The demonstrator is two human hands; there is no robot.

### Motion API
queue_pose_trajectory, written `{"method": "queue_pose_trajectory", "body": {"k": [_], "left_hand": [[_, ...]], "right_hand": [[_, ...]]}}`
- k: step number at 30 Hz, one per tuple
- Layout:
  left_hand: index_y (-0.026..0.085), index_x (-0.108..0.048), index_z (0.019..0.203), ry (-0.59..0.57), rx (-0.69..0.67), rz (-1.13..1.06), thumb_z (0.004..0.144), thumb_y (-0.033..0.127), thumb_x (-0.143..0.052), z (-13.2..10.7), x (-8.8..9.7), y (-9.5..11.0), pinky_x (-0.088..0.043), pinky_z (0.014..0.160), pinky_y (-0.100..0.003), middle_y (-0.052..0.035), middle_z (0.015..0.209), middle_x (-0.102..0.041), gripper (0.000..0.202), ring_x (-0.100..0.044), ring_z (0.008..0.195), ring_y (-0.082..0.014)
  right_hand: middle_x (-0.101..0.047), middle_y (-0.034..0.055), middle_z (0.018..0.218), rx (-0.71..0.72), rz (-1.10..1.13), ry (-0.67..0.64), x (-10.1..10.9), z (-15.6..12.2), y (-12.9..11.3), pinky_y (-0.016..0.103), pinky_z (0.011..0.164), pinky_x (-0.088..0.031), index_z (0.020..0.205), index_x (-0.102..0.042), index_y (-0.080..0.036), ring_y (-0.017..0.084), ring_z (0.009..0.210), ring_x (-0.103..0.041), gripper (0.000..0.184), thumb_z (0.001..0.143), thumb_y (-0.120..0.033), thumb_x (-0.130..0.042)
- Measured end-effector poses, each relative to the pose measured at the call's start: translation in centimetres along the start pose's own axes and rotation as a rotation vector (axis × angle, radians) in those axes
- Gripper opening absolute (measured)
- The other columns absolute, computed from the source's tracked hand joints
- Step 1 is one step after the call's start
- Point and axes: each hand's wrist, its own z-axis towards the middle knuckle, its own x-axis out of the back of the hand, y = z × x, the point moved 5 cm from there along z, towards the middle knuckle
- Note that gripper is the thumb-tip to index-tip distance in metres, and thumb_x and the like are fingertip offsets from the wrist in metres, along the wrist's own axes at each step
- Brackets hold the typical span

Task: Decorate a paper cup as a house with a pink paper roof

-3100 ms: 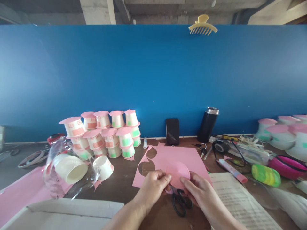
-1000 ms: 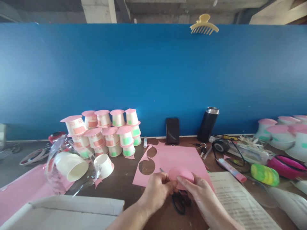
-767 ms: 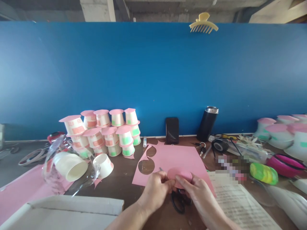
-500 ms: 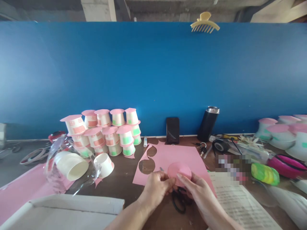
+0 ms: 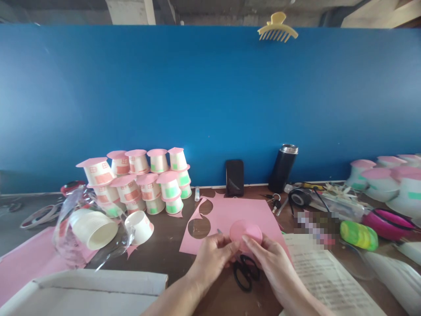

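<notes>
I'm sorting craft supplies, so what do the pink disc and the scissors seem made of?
Pink disc: probably matte paper or thin card, from its even, dull color. Scissors: handles likely smooth plastic, given their black, rounded loops; blades mostly hidden.

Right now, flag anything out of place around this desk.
The yellow hair clip hangs on the top edge of the blue partition, an odd spot; nested white cups lie sideways in crumpled clear plastic.
</notes>
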Motion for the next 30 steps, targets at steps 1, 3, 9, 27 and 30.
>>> {"method": "queue_pose_trajectory", "body": {"k": [1,3,9,27,30], "left_hand": [[0.012,-0.066,0.079,0.003,-0.005,-0.012,0.068,0.057,-0.07,0.0,0.0,-0.1,-0.042,0.059,-0.026,-0.0028,0.069,-0.064,0.047,-0.055,0.063,-0.0143],[0.011,-0.065,0.075,0.018,-0.008,-0.034,0.067,0.055,-0.072,0.2,0.0,-0.3,-0.04,0.058,-0.026,-0.0015,0.063,-0.061,0.045,-0.053,0.059,-0.0136],[0.01,-0.066,0.076,0.018,-0.025,-0.066,0.069,0.053,-0.07,0.4,-0.2,-0.4,-0.039,0.059,-0.026,-0.0044,0.067,-0.065,0.044,-0.054,0.061,-0.014],[0.011,-0.069,0.076,0.016,-0.107,-0.105,0.071,0.05,-0.071,0.3,-0.7,-0.4,-0.035,0.059,-0.024,-0.0001,0.062,-0.06,0.039,-0.048,0.058,-0.0113],[0.011,-0.066,0.071,0.068,-0.079,-0.057,0.07,0.051,-0.07,0.5,-0.3,-0.8,-0.035,0.058,-0.025,-0.0006,0.059,-0.059,0.04,-0.048,0.056,-0.0119]], "right_hand": [[-0.071,-0.0013,0.066,0.004,-0.01,-0.003,0.0,0.0,0.0,0.023,0.056,-0.046,0.083,-0.069,-0.017,0.016,0.059,-0.063,0.028,0.079,-0.045,-0.07],[-0.072,-0.0007,0.067,0.018,-0.029,-0.013,0.0,0.0,0.1,0.023,0.056,-0.046,0.085,-0.07,-0.017,0.016,0.06,-0.063,0.029,0.078,-0.045,-0.071],[-0.07,0.001,0.068,0.048,-0.044,-0.057,-0.5,-0.1,0.4,0.027,0.063,-0.049,0.092,-0.07,-0.016,0.021,0.069,-0.066,0.033,0.079,-0.046,-0.069],[-0.062,-0.0026,0.063,0.138,-0.173,-0.024,-0.3,-0.8,-1.3,0.023,0.055,-0.042,0.077,-0.064,-0.018,0.016,0.062,-0.057,0.03,0.081,-0.048,-0.065],[-0.068,0.0,0.077,0.119,-0.142,-0.034,-0.2,-0.8,-1.0,0.025,0.063,-0.047,0.099,-0.067,-0.02,0.02,0.075,-0.063,0.037,0.088,-0.053,-0.055]]}}
